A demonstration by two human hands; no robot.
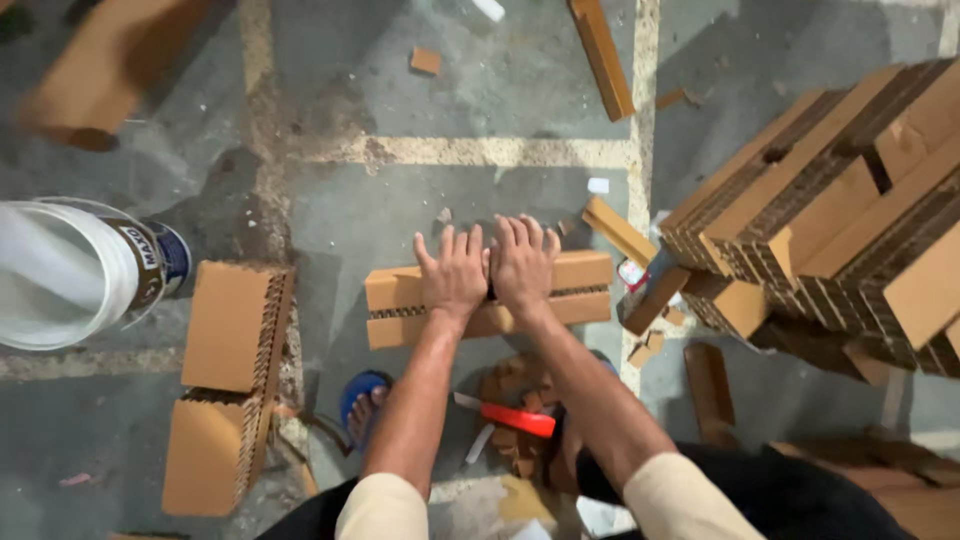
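My left hand (453, 272) and right hand (522, 262) lie flat, fingers spread, side by side, pressing on the long brown corrugated cardboard block (400, 300) on the grey concrete floor (480, 90) in front of me; neither grips anything. Its near and far edges run straight, with a ribbed seam along the middle. Bare floor lies beyond my fingertips, crossed by a worn pale painted line (470, 152). To my left, two flat cardboard slabs with fluted edges (230, 325) lie near a white plastic bucket (65, 270). To my right, a stack of layered cardboard blocks (830, 220) crowds close. A red-handled cutter (512, 417) lies among small cardboard scraps (510, 385) below my wrists.
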